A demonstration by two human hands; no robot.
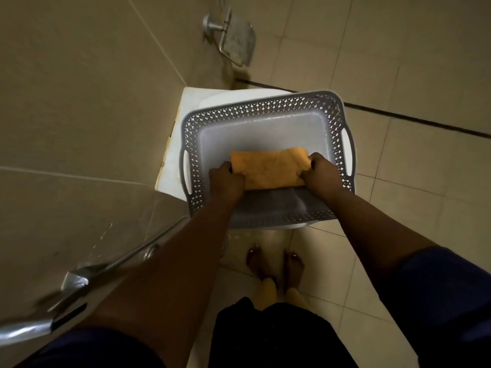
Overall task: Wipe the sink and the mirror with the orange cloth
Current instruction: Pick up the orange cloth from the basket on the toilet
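The orange cloth [268, 168] is stretched flat between both hands above the grey perforated plastic basket [265, 107], which rests on a white closed toilet lid [170, 155]. The left hand [225, 180] grips the cloth's left edge and the right hand [318, 173] grips its right edge, fingers curled round the fabric, the two hands held apart. A metal toilet-roll holder [233, 38] hangs on the tiled wall beyond, and a chrome spray hose [127, 256] runs along the left side.
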